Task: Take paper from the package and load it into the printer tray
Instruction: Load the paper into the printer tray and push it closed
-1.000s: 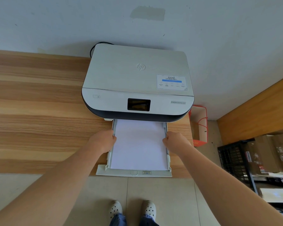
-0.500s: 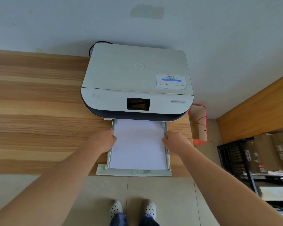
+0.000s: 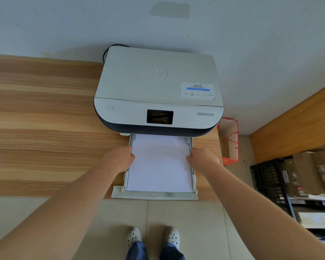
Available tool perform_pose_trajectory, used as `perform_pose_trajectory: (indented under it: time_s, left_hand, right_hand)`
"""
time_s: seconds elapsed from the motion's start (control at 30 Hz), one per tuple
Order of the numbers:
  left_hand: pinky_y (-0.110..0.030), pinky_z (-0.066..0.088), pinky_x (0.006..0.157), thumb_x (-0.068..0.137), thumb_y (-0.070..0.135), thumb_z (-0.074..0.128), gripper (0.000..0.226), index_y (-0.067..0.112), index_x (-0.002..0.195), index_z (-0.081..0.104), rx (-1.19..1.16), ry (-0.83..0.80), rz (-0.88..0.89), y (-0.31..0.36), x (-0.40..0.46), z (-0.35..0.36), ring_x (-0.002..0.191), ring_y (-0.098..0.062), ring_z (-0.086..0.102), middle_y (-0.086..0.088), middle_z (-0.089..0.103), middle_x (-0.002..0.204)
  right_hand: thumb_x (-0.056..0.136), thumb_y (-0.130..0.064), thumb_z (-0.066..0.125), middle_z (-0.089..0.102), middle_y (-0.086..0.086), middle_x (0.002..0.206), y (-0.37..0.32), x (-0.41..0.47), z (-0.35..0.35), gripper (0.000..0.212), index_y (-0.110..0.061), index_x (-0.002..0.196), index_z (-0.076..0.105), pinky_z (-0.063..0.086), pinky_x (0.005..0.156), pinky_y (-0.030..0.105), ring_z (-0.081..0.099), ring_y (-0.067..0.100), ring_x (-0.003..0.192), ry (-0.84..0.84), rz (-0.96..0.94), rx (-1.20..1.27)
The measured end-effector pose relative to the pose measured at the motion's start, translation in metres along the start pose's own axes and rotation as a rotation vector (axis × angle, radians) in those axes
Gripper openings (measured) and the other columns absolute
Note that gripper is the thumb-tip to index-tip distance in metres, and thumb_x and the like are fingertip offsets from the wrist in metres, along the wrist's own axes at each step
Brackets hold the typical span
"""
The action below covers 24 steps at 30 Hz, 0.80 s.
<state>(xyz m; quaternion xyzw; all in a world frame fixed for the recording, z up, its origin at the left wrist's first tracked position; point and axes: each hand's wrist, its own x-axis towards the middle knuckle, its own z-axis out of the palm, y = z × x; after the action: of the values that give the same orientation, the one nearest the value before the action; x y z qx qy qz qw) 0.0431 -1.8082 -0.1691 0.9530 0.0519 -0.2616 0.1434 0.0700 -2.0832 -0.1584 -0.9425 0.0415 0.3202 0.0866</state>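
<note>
A white printer sits on the wooden table against the wall. Its paper tray is pulled out toward me over the table's front edge. A stack of white paper lies flat inside the tray. My left hand rests closed against the tray's left side rail, fingers at the paper's left edge. My right hand is closed against the right side rail at the paper's right edge. No paper package is in view.
The wooden table stretches left of the printer. A red and white paper bag stands on the floor right of the table. A black crate and cardboard boxes sit at the right. My feet stand on the tiled floor below.
Both hands stay on the tray's sides with almost no movement. The paper and tray sit as before.
</note>
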Motion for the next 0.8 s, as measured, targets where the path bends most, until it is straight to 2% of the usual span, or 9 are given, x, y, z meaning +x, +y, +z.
perform_pose_trajectory:
  time_s: [0.23,0.4,0.57,0.63,0.73,0.8]
  left_hand:
    - [-0.026,0.033,0.052,0.096,0.021,0.039,0.018,0.015,0.083,0.05,-0.02,-0.004,-0.03,0.005,0.003,0.002,0.064,-0.012,0.048,-0.002,0.053,0.075]
    - [-0.029,0.04,0.058,0.095,0.024,0.037,0.017,0.017,0.086,0.05,0.011,0.005,-0.009,0.002,0.0,0.002,0.07,-0.015,0.052,-0.002,0.055,0.079]
    - [-0.028,0.04,0.06,0.096,0.023,0.037,0.019,0.013,0.094,0.053,-0.007,0.007,-0.017,0.004,0.001,0.004,0.072,-0.015,0.052,-0.001,0.053,0.079]
    - [-0.028,0.041,0.061,0.097,0.024,0.036,0.02,0.014,0.099,0.053,-0.015,0.004,-0.007,0.003,-0.001,0.003,0.074,-0.015,0.053,0.0,0.054,0.081]
    - [-0.028,0.038,0.054,0.097,0.032,0.04,0.018,0.016,0.096,0.049,0.008,0.082,0.032,0.003,-0.012,0.003,0.066,-0.012,0.052,0.002,0.054,0.074]
    - [-0.029,0.041,0.056,0.094,0.038,0.046,0.022,0.016,0.099,0.048,0.049,0.186,0.107,0.003,-0.024,0.008,0.069,-0.014,0.053,0.003,0.055,0.079]
  right_hand:
    - [0.088,-0.019,0.038,0.056,0.008,0.091,-0.002,0.0,0.001,0.018,-0.014,0.096,0.054,0.045,0.064,0.033,0.057,0.029,0.081,0.031,0.008,0.0]
    - [0.087,-0.019,0.039,0.057,0.008,0.092,0.0,-0.001,0.001,0.011,-0.017,0.089,0.05,0.045,0.064,0.033,0.057,0.029,0.082,0.032,-0.01,-0.022]
    - [0.09,-0.009,0.04,0.056,0.01,0.109,-0.004,-0.004,0.002,0.026,-0.011,0.11,0.057,0.052,0.075,0.039,0.057,0.031,0.095,0.023,-0.003,-0.092]
    - [0.092,-0.007,0.04,0.054,0.009,0.113,-0.004,-0.007,0.003,0.028,-0.009,0.115,0.055,0.052,0.075,0.04,0.056,0.032,0.098,0.014,-0.019,-0.128]
    - [0.096,-0.028,0.034,0.057,0.008,0.099,0.0,-0.014,0.002,0.029,-0.012,0.112,0.051,0.05,0.068,0.037,0.057,0.028,0.082,0.055,-0.045,-0.038]
    - [0.097,-0.043,0.035,0.056,0.005,0.099,0.003,-0.024,0.006,0.037,-0.013,0.113,0.048,0.05,0.065,0.036,0.056,0.024,0.08,0.119,-0.122,-0.061]
